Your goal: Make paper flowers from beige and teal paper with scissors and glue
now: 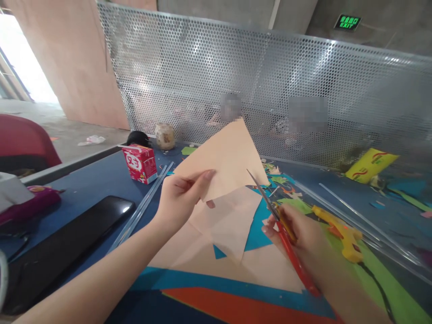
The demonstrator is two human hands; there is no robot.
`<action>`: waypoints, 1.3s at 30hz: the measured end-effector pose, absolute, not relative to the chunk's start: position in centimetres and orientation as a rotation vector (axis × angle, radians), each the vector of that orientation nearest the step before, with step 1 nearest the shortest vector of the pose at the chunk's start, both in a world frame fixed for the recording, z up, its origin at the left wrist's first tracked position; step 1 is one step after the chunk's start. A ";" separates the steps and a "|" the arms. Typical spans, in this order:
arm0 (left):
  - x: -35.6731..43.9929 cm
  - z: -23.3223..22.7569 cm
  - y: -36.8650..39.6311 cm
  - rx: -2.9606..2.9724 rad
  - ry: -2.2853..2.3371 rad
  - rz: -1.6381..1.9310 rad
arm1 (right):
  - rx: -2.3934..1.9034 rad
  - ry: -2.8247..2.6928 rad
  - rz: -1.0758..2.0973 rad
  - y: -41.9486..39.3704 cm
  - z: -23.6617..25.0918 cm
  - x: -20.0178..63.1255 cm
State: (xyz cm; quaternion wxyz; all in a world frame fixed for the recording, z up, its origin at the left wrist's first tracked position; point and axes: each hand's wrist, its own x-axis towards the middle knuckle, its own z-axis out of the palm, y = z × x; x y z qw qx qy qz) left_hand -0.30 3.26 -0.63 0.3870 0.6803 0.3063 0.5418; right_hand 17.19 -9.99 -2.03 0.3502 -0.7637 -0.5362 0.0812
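Observation:
My left hand (pixel 182 191) pinches a peach paper triangle (pixel 229 157) by its lower edge and holds it up above the table. My right hand (pixel 297 229) grips red-handled scissors (pixel 280 225), their blades pointing up toward the triangle's right edge without clearly touching it. Under both hands lie more peach paper sheets (pixel 229 225), on top of blue paper (pixel 259 229) and an orange-red sheet (pixel 243 308).
A black phone (pixel 67 243) and clear glue sticks (pixel 145 204) lie at left. A red carton (pixel 140 163) and a jar (pixel 165 136) stand further back. A yellow glue gun (pixel 340 231), green paper (pixel 388 279) and scraps lie at right. A perforated metal screen (pixel 270 90) closes the table's far side.

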 end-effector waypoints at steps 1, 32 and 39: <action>-0.3 -0.6 3.3 1.734 0.779 1.370 | -1.980 -1.383 0.240 -10.0 -2.0 17.2; -0.3 -0.8 4.1 1.778 0.710 1.209 | -1.919 -1.324 0.578 -9.4 -3.0 18.5; -0.4 -1.0 4.2 1.821 0.750 1.160 | -1.901 -1.345 0.556 -9.2 -3.1 18.6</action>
